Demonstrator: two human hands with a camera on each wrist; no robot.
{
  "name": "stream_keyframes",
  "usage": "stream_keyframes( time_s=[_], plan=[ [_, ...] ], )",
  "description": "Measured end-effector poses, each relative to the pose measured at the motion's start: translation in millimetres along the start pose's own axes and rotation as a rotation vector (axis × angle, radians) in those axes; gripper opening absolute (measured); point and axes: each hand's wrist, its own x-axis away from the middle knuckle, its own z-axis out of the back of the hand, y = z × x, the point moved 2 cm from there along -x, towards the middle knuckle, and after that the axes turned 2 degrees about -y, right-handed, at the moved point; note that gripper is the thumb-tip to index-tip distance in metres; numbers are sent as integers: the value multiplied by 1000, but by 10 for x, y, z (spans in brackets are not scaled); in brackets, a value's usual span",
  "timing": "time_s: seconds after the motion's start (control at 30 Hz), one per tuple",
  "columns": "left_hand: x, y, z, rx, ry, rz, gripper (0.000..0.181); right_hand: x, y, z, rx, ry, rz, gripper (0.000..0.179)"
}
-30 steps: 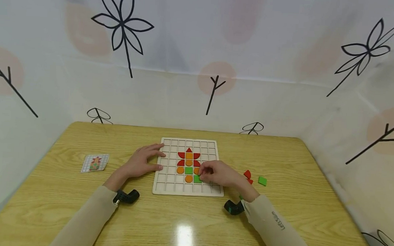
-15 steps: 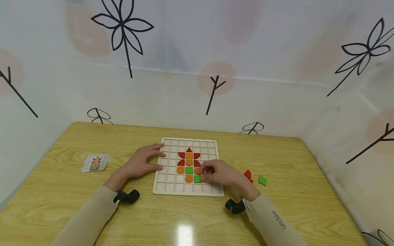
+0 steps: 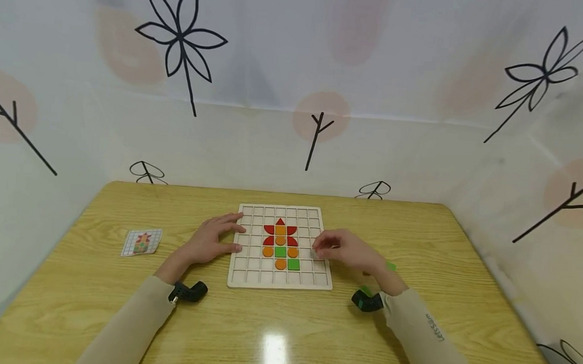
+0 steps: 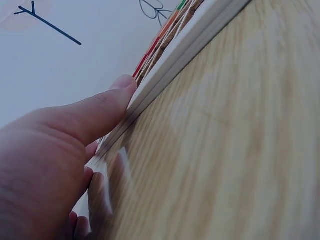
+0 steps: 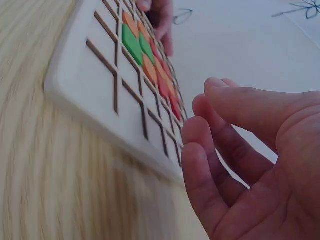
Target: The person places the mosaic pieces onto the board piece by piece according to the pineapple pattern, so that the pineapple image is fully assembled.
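Note:
A white gridded board (image 3: 247, 277) lies mid-table, bearing a flower-like pattern of flat pieces. Red pieces (image 3: 280, 222) top it, an orange square (image 3: 281, 231) sits among them, and several orange discs (image 3: 280, 264) and two green squares (image 3: 294, 264) come lower down. My left hand (image 3: 211, 240) rests along the board's left edge, fingers extended; its thumb (image 4: 107, 107) touches the rim in the left wrist view. Over the right edge hovers my right hand (image 3: 351, 252). The right wrist view shows its fingers (image 5: 195, 162) loosely bent, with nothing between them and the thumb.
A pattern card (image 3: 141, 242) lies to the left, showing a similar flower on a grid. Right of the board, a green piece (image 3: 391, 266) and another green piece (image 3: 366, 290) lie partly hidden by my right arm. A printed cloth (image 3: 254, 147) stands behind the table.
My right hand has let go of the lower green square and moved right, to the board's right edge. The square stays on the board. My left hand has not moved.

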Motion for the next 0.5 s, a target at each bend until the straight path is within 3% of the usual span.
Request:
stream_keyframes(
  time_s=[0.33,0.5],
  plan=[
    [5,-26,-17,-2,8,-7,43,691,395,564,43,193,-91,18],
    [6,-12,-3,1,3,-7,44,992,647,790,47,159,-148,27]
  ],
)
